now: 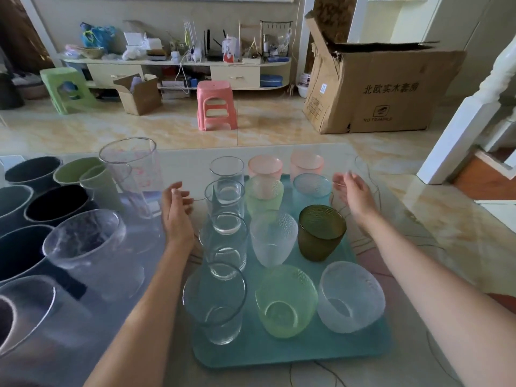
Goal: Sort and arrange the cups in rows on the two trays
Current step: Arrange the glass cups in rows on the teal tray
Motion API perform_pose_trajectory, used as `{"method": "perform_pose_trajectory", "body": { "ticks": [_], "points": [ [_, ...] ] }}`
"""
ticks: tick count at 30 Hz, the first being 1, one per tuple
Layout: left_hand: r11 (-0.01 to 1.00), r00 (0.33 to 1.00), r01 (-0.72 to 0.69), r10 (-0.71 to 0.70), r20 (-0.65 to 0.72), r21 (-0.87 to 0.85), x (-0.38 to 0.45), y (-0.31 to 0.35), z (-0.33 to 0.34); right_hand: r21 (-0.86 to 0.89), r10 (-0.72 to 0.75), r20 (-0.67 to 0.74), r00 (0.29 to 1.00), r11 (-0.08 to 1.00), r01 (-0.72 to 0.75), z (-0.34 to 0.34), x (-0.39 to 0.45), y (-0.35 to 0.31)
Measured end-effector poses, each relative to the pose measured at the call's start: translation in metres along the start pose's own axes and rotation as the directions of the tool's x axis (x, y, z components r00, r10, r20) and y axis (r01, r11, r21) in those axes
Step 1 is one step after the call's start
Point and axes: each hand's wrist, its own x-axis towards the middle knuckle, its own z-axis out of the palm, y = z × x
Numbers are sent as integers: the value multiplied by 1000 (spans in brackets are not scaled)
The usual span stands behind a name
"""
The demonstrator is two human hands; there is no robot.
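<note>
A teal tray [279, 356] in front of me carries three rows of cups. The left row is clear glasses [223, 203]. The middle row runs from a pink cup [265, 166] through green and frosted cups to a light green cup [286, 300]. The right row holds a pink cup, a blue cup [311, 191], a dark olive cup [321, 231] and a frosted cup [350, 298]. My left hand [177, 210] hovers left of the tray, fingers loosely curled, holding nothing. My right hand [353, 194] hovers right of the tray, open.
Left of the tray stand dark cups [55, 202], green cups [95, 180], a tall clear patterned glass [134, 174] and frosted glasses [89, 244]. One clear glass [365, 169] stands beyond my right hand. On the floor are a pink stool [215, 104] and a cardboard box [379, 88].
</note>
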Motion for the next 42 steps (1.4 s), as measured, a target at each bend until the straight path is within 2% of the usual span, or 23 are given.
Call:
{"method": "perform_pose_trajectory", "body": {
  "ticks": [4, 9, 12, 14, 17, 22, 26, 42],
  "points": [
    [993, 981, 117, -110, 159, -35, 25, -5, 16, 161, 42, 146, 988, 985, -65, 21, 26, -1],
    [967, 940, 233, -197, 278, -102, 42, -6, 35, 252, 55, 213, 975, 962, -110, 33, 42, -3],
    [973, 909, 197, -136, 394, -119, 43, -14, 36, 300, 17, 251, 968, 949, -94, 33, 47, 3],
    [972, 898, 193, -119, 424, -135, 43, -17, 37, 290, -8, 272, 962, 954, -74, 35, 46, 5],
    [971, 901, 193, -119, 417, -139, 43, -16, 37, 266, -7, 274, 962, 962, -69, 37, 44, 5],
    [986, 892, 164, -132, 433, -37, 42, -15, 39, 288, -22, 278, 960, 956, -61, 37, 39, 6],
    [987, 884, 156, -121, 452, -41, 45, -17, 41, 264, -47, 262, 964, 964, -25, 35, 38, 6],
    [981, 874, 192, -159, 460, -25, 43, -16, 39, 298, -20, 267, 963, 952, -63, 34, 37, 3]
  ]
}}
